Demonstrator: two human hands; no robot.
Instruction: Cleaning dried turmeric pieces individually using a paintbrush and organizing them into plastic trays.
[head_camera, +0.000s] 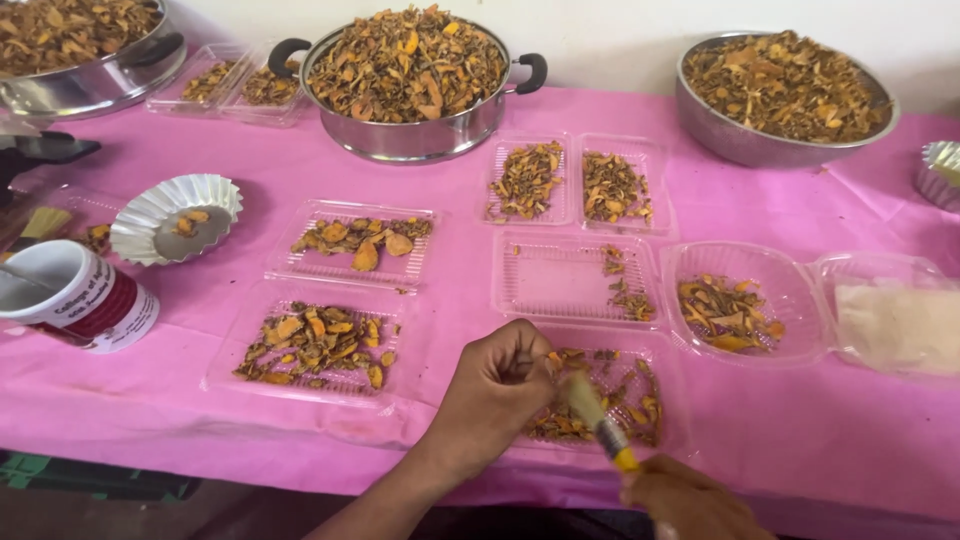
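My left hand (495, 385) reaches in from the bottom left, fingers pinched on a small dried orange-brown piece over a clear plastic tray (672, 400) near the table's front edge. My right hand (690, 500) at the bottom edge grips a small brush (600, 420) with a yellow handle. Its bristles point up toward the piece in my left fingers. The tray below holds more dried brown and orange chips (640, 400).
Several clear trays of chips lie on the pink tablecloth (300, 160). A steel pot (405, 70) with black handles, a steel bowl (785, 90) and a steel pan (80, 50) stand heaped at the back. At the left are a fluted foil dish (175, 218) and a white and red mug (75, 295).
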